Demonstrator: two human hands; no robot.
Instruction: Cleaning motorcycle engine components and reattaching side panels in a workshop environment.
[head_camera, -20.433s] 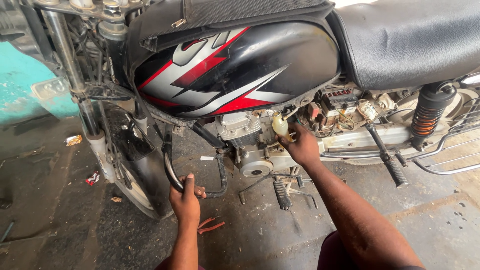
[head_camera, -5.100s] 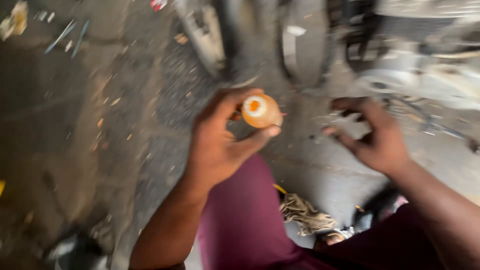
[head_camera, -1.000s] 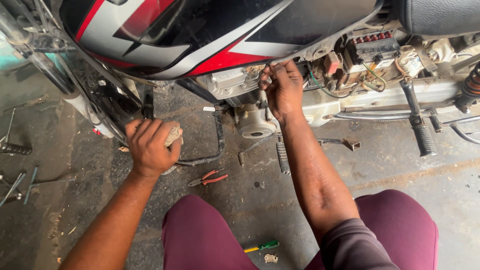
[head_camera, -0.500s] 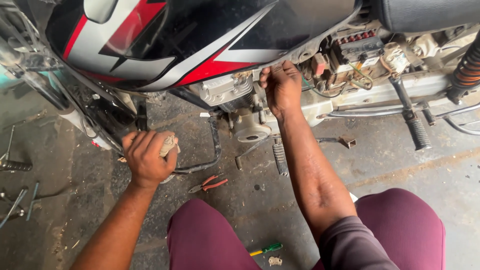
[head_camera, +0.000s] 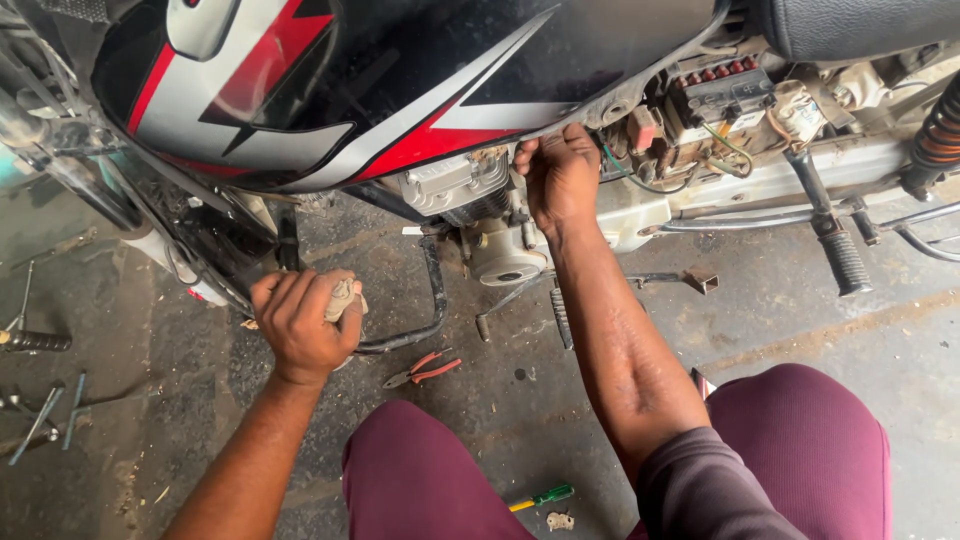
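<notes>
Under the black tank with red and silver stripes (head_camera: 330, 90), the right hand (head_camera: 560, 178) pinches an engine fitting (head_camera: 520, 205); the left hand (head_camera: 300, 325) is closed around a small pale part (head_camera: 342, 297) near the red-handled pliers (head_camera: 425, 368) on the floor.

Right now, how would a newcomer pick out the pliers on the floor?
Start at the motorcycle's black fuel tank and drop to the concrete floor beneath the engine. The pliers lie right of the left hand, the only tool with red-orange handles.
</notes>
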